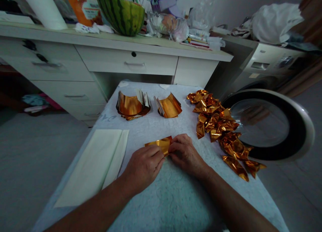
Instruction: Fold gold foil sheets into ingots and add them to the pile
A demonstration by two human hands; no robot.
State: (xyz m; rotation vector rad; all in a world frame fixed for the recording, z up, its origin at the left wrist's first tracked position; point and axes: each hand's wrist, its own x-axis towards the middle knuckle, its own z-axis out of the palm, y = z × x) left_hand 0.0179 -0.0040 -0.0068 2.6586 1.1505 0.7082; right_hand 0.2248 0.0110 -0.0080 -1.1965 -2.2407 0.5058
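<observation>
A sheet of gold foil paper [161,144] is pinched between both hands above the middle of the cloth-covered table. My left hand [146,166] grips its near left edge with closed fingers, and my right hand [186,153] grips its right end. Beyond them stand two curled stacks of gold foil sheets, a larger stack [130,106] on the left and a smaller stack [169,106] beside it. To the right of my right hand lies a heap of folded gold foil pieces [217,123]. Flat pale paper [98,161] rests left of my left hand.
The blue-grey cloth-covered table [176,205] abuts a white cabinet [151,62]. On its counter are half a watermelon [120,15], an orange bag [84,7] and plastic bags. At right, the open round door [266,124] of a washing machine [264,62] reaches close to the foil heap.
</observation>
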